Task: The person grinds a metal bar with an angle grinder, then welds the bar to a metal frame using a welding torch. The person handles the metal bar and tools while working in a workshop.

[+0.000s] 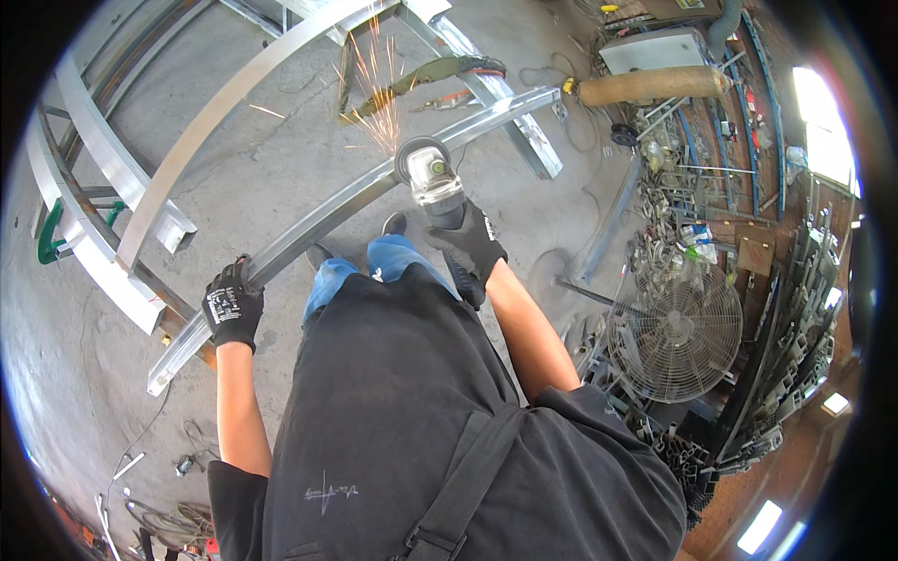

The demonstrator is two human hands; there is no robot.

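A long metal bar [323,215] runs slantwise in front of me, from the lower left to the upper right. Its left part is gripped by my left hand [234,304], gloved in black, with the fingers wrapped over it. My right hand [472,241], in a matching glove, is closed round the body of an angle grinder [434,178]. The grinder's disc meets the bar near its middle. Orange sparks [379,117] spray up and away from that spot. Part of the grinder's handle is hidden by my right hand.
Curved metal frames [224,84] and a green clamp [49,234] stand at the left. A dark green hose-like sleeve [421,77] lies beyond the bar. At the right are a large caged fan [675,323], a brown cylinder [655,86] and heaped metal offcuts. Cables trail on the floor.
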